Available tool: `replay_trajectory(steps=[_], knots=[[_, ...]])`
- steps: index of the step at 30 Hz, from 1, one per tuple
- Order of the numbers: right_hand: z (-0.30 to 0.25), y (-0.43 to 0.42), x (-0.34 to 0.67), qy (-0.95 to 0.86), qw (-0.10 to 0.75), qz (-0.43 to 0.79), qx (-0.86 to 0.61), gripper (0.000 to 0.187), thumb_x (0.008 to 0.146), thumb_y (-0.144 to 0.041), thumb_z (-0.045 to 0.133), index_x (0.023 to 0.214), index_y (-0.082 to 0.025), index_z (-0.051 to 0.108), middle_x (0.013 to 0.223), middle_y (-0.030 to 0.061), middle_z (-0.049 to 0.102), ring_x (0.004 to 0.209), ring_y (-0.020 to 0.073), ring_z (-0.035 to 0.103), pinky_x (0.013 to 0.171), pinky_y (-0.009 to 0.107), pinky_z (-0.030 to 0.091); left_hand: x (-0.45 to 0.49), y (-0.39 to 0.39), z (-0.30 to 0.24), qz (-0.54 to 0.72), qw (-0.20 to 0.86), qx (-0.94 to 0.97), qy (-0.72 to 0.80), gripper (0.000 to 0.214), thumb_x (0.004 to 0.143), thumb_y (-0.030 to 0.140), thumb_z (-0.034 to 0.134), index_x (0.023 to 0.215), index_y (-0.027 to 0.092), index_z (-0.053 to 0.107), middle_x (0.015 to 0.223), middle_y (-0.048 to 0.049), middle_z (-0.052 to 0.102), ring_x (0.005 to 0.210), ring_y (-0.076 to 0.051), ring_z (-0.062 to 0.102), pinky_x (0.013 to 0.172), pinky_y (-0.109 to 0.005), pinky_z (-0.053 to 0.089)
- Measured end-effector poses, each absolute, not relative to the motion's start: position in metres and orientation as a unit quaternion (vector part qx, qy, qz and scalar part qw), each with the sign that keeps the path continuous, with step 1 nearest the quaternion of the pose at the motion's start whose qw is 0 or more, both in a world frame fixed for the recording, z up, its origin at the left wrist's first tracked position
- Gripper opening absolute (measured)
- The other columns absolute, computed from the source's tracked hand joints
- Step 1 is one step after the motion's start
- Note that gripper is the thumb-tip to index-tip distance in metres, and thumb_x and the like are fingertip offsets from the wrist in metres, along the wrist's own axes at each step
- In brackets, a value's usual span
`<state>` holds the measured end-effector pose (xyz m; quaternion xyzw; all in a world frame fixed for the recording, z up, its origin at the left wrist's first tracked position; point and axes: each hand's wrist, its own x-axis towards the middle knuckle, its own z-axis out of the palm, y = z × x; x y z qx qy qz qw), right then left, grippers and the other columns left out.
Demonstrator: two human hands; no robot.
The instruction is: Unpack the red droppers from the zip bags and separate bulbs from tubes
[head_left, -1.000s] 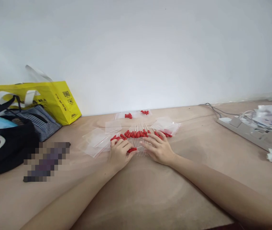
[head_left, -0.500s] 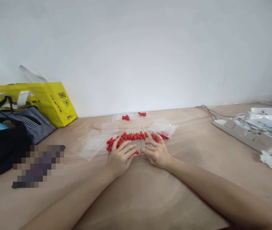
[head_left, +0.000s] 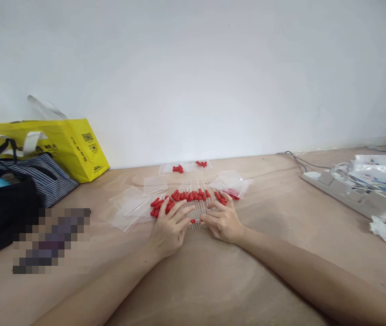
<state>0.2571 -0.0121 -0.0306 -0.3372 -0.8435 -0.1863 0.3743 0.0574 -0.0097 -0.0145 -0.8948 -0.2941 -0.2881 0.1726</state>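
Note:
My left hand (head_left: 170, 224) is closed, pinching a red rubber bulb (head_left: 193, 221) between thumb and fingers. Facing it, my right hand (head_left: 224, 222) grips a clear dropper tube (head_left: 198, 221) whose end meets the bulb; how far it sits inside I cannot tell. Under and beyond both hands lies a row of clear dropper tubes (head_left: 197, 206). Several red-bulbed droppers (head_left: 191, 195) form a line behind them, tips pointing away. Loose red bulbs (head_left: 157, 206) are heaped by my left fingers, and more red bulbs (head_left: 220, 197) lie by my right fingertips.
Clear zip bags (head_left: 128, 208) lie at left, with another bag (head_left: 233, 181) at right. Bagged droppers (head_left: 182, 167) rest near the wall. A yellow bag (head_left: 87, 154), a striped pouch (head_left: 55, 179) and a blurred-out item (head_left: 52, 242) occupy the left; a power strip (head_left: 355, 194) the right.
The red bulb and tube between my hands show more clearly now, with my hands slightly farther apart. The whole view has shifted a little.

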Motion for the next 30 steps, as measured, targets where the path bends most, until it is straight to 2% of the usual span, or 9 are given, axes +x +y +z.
replay_trajectory(steps=[8, 13, 16, 19, 22, 24, 27, 30], knots=[[-0.031, -0.012, 0.257, -0.839, 0.407, -0.164, -0.321, 0.017, 0.082, -0.024, 0.046, 0.075, -0.023, 0.061, 0.054, -0.0051, 0.059, 0.074, 0.0124, 0.050, 0.096, 0.043, 0.010, 0.058, -0.010, -0.016, -0.295, 0.169, -0.895, -0.289, 0.021, 0.081, 0.014, 0.040, 0.079, 0.020, 0.060, 0.115, -0.0017, 0.059, 0.115, -0.023, 0.044, 0.102, -0.054, 0.015], [-0.030, -0.012, 0.256, -0.842, 0.399, -0.140, -0.334, 0.020, 0.083, -0.028, 0.045, 0.074, -0.024, 0.062, 0.053, -0.0041, 0.059, 0.073, 0.0130, 0.048, 0.093, 0.042, 0.013, 0.059, -0.012, -0.015, -0.297, 0.170, -0.891, -0.298, 0.020, 0.081, 0.014, 0.040, 0.079, 0.021, 0.060, 0.114, -0.0015, 0.060, 0.114, -0.023, 0.044, 0.101, -0.054, 0.016], [-0.033, -0.011, 0.259, -0.838, 0.393, -0.134, -0.354, 0.021, 0.083, -0.029, 0.045, 0.074, -0.024, 0.063, 0.052, -0.0033, 0.058, 0.067, 0.0124, 0.045, 0.089, 0.040, 0.018, 0.055, -0.011, -0.014, -0.301, 0.172, -0.888, -0.301, 0.020, 0.082, 0.014, 0.041, 0.078, 0.020, 0.059, 0.111, -0.0015, 0.061, 0.113, -0.023, 0.045, 0.100, -0.053, 0.018], [-0.036, -0.008, 0.265, -0.801, 0.411, -0.126, -0.417, 0.022, 0.083, -0.027, 0.044, 0.079, -0.022, 0.065, 0.057, -0.0005, 0.059, 0.062, 0.0120, 0.044, 0.079, 0.034, 0.026, 0.047, -0.008, -0.014, -0.330, 0.180, -0.870, -0.319, 0.019, 0.083, 0.016, 0.042, 0.080, 0.020, 0.060, 0.105, -0.0026, 0.063, 0.107, -0.022, 0.049, 0.097, -0.049, 0.026], [-0.041, -0.001, 0.271, -0.774, 0.414, -0.094, -0.470, 0.027, 0.084, -0.020, 0.038, 0.096, -0.018, 0.062, 0.067, 0.0035, 0.058, 0.065, 0.0135, 0.046, 0.067, 0.028, 0.032, 0.038, -0.003, -0.015, -0.380, 0.173, -0.833, -0.362, 0.017, 0.084, 0.022, 0.044, 0.087, 0.020, 0.061, 0.090, -0.0043, 0.064, 0.090, -0.019, 0.055, 0.084, -0.038, 0.039], [-0.043, 0.005, 0.274, -0.765, 0.409, -0.066, -0.493, 0.034, 0.081, -0.013, 0.035, 0.108, -0.016, 0.056, 0.073, 0.0055, 0.055, 0.068, 0.0149, 0.048, 0.063, 0.027, 0.036, 0.032, 0.001, -0.014, -0.401, 0.159, -0.813, -0.391, 0.019, 0.084, 0.026, 0.044, 0.090, 0.019, 0.061, 0.081, -0.0047, 0.060, 0.080, -0.017, 0.055, 0.075, -0.032, 0.043], [-0.046, 0.011, 0.278, -0.752, 0.396, -0.045, -0.525, 0.037, 0.077, -0.009, 0.034, 0.108, -0.013, 0.054, 0.076, 0.0070, 0.049, 0.069, 0.0166, 0.048, 0.063, 0.027, 0.042, 0.022, 0.008, -0.009, -0.403, 0.137, -0.792, -0.439, 0.024, 0.084, 0.030, 0.042, 0.093, 0.019, 0.061, 0.081, -0.0050, 0.058, 0.077, -0.017, 0.055, 0.072, -0.031, 0.043], [-0.050, 0.012, 0.278, -0.758, 0.383, -0.053, -0.526, 0.039, 0.073, -0.005, 0.033, 0.105, -0.012, 0.054, 0.082, 0.0093, 0.047, 0.074, 0.0177, 0.049, 0.068, 0.030, 0.045, 0.006, 0.015, -0.001, -0.385, 0.099, -0.764, -0.508, 0.029, 0.081, 0.033, 0.044, 0.103, 0.019, 0.056, 0.081, -0.0036, 0.060, 0.076, -0.017, 0.056, 0.071, -0.030, 0.043]])
